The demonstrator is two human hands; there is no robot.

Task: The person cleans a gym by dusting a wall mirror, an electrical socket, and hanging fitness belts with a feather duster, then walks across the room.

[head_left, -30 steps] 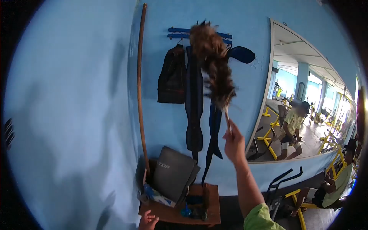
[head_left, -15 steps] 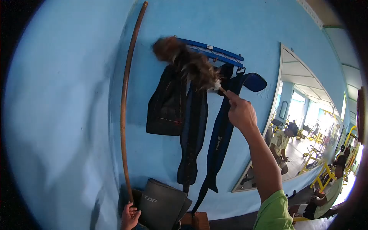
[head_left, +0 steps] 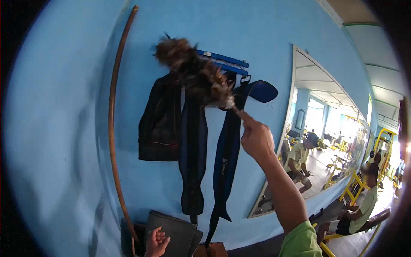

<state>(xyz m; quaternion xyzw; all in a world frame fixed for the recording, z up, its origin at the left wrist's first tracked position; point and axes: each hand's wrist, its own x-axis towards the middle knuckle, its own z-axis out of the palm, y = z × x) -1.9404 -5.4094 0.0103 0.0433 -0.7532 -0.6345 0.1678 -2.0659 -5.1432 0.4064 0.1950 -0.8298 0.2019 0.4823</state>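
Note:
My right hand (head_left: 258, 138) grips the handle of a brown feather duster (head_left: 199, 77). The duster's feathers lie across the left part of a blue wall rack (head_left: 227, 62) and the tops of the things hanging there. Those are a black garment-like piece (head_left: 160, 124), a long dark belt (head_left: 192, 162) and a second dark blue belt (head_left: 229, 150) with a rounded end. Low in the view, my left hand (head_left: 157, 243) has its fingers apart and holds nothing, in front of a folded dark grey mat (head_left: 177, 231).
A long wooden stick (head_left: 112, 111) leans in the wall corner at the left. A large framed mirror (head_left: 312, 128) hangs at the right. Beyond it a person (head_left: 364, 207) sits near yellow gym equipment (head_left: 354, 188). Part of a brown wooden table (head_left: 218, 249) shows below.
The duster has swung from upright to a leftward tilt over the rack's left side. The view has shifted, so the rack and mirror appear elsewhere. My left hand was beside the stick and is now before the mat.

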